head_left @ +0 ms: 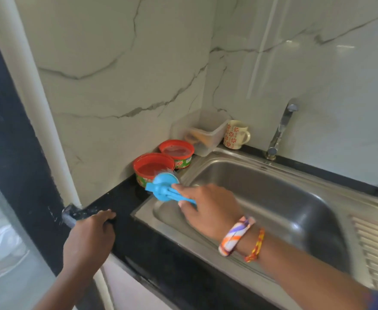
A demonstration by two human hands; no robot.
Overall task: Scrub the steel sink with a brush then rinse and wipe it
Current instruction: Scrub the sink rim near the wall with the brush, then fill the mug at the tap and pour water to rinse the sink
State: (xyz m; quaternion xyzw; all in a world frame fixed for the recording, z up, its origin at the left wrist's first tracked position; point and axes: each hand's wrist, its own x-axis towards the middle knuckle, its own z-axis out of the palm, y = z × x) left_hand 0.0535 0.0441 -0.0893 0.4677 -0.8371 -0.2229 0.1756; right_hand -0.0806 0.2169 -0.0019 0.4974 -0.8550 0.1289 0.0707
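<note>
A steel sink [273, 191] is set in a black counter [120, 198], with a ribbed drainboard [376, 249] at its right. My right hand [208, 206] grips the handle of a blue round-headed brush [164, 183]. The brush head is over the sink's left rim, its bristles at the nearer red tub [148, 170]. My left hand [91, 233] rests on the counter's front left corner, fingers curled over the edge. A chrome tap [280, 133] stands behind the basin, with no water running that I can see.
A second red-rimmed tub [178, 153] sits behind the first. A clear plastic box [202, 130] and a flowered mug [236, 135] stand at the back by the marble wall. A white pipe [33, 104] runs down the left wall.
</note>
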